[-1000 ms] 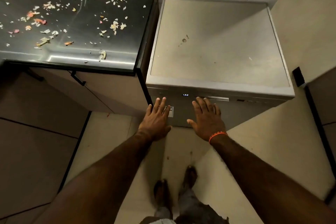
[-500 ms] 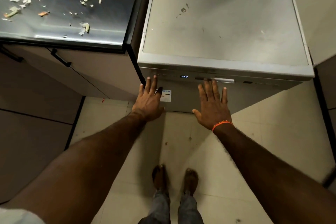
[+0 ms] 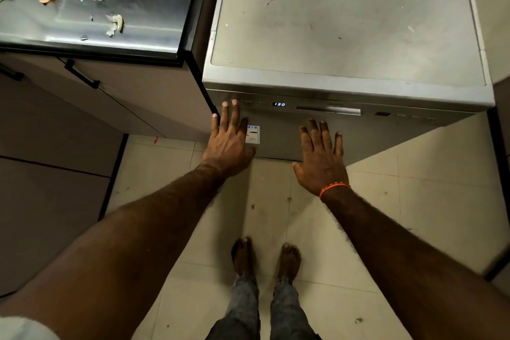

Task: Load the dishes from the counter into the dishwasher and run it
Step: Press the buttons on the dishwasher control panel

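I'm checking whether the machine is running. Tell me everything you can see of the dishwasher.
The dishwasher is a silver-grey freestanding unit beside the dark counter, its flat top smudged. Its door is closed. The front control strip carries a lit display reading 130, small buttons and a recessed handle. The left hand has its fingertips at the left buttons; a sticker sits below.

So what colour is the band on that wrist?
Orange; the band sits on the right hand's wrist, seen in the head view.

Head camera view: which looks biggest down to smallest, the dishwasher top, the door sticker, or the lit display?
1. Dishwasher top, by far.
2. Sticker, partly hidden by the left hand.
3. Display, smallest.
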The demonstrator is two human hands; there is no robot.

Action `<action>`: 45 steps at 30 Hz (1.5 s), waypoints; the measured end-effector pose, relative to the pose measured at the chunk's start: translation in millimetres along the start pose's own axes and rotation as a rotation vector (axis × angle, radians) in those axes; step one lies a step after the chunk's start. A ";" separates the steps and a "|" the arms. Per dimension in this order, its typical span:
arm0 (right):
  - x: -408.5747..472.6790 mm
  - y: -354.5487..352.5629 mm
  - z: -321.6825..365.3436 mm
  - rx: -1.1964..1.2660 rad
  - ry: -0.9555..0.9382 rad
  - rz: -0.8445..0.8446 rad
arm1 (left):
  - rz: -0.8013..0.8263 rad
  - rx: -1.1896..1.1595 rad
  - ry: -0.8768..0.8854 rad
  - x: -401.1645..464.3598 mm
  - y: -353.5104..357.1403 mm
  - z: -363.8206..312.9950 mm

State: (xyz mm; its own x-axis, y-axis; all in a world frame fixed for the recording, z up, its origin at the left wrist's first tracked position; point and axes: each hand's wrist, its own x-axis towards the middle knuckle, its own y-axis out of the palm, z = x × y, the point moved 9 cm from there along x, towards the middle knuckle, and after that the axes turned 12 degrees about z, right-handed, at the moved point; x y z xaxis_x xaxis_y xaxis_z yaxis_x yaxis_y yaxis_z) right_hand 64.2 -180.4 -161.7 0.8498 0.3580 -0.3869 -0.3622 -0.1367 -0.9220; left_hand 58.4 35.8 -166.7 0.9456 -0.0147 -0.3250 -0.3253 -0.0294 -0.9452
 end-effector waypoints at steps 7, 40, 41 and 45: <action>4.5 0.1 -4.7 -0.016 -0.004 -0.023 | 0.067 0.012 -0.018 11.4 14.3 -1.3; -32.4 22.3 -14.8 0.022 0.023 0.076 | 0.116 0.064 0.086 1.2 7.5 -31.2; -33.5 21.7 -15.6 0.024 0.024 0.070 | 0.113 0.064 0.088 1.2 6.4 -31.8; -37.6 21.2 -18.4 0.025 0.021 0.056 | 0.095 0.046 0.048 -1.1 2.9 -27.9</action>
State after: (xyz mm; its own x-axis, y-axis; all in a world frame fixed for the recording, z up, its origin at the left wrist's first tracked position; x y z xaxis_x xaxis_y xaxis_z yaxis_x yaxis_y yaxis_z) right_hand 31.7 -213.7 -167.0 0.8358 0.3307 -0.4382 -0.4186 -0.1326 -0.8984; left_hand 56.3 7.8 -168.1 0.9090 -0.0629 -0.4120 -0.4116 0.0199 -0.9112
